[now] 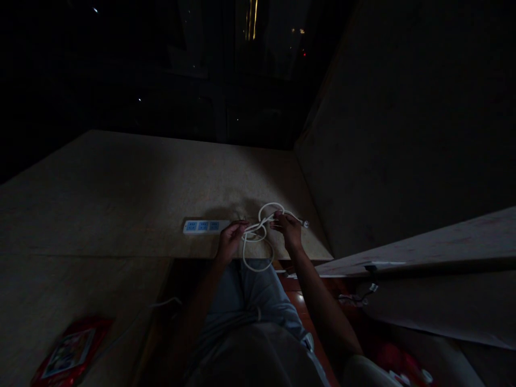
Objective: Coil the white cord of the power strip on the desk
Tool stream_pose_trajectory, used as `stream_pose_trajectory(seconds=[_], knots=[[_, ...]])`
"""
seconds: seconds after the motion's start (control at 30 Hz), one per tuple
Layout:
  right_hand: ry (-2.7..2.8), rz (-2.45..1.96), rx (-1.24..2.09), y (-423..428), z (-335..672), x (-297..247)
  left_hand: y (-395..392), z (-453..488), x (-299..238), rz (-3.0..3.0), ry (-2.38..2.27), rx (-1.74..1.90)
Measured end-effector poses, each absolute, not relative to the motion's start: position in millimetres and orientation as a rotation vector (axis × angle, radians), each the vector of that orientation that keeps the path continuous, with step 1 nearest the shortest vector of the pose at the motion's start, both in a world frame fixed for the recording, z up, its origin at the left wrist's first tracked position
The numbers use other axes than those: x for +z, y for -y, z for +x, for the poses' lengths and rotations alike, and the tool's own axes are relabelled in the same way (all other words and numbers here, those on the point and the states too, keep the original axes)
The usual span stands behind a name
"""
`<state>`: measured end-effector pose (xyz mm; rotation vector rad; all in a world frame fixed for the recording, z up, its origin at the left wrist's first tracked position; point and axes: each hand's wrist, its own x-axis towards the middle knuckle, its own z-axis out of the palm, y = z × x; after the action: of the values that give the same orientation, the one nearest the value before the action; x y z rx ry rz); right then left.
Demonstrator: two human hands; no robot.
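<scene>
White cable [264, 220] loops over the near edge of the counter [193, 177], right of the power strip [203, 226], fingers of left hand [233, 235] and right hand [288, 230] pinched on it; probably light, bendy, slightly springy, best gripped where strands bunch

White cord [264, 221] partly covered by hands [291, 232], red packet [89, 338] cut off below, its label [68, 353] unreadable

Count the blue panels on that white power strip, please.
3, in a row along the power strip: left panel, middle panel, right panel. The left hand may hide more.
</scene>
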<state>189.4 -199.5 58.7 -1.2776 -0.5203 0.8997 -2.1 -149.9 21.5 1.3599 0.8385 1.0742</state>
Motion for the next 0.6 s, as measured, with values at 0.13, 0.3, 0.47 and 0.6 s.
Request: stream_pose_trajectory(seconds=[0.13,0.3,0.47,0.6], knots=[[0.527,-1.265,0.935,203.1,185.9,54.5,152.3,-8.8,11.6,1.33,-0.884,1.059],[0.559,-1.255,0.913,207.3,174.4,57.0,162.9,-11.8,38.1,1.639,-1.013,1.248],[0.588,-1.262,0.893,208.2,167.0,60.0,179.3,9.2,77.5,2.274,-1.062,1.054],[0.632,-1.271,0.878,213.3,169.2,61.9,180.9,34.3,81.3,2.449,-1.243,0.755]])
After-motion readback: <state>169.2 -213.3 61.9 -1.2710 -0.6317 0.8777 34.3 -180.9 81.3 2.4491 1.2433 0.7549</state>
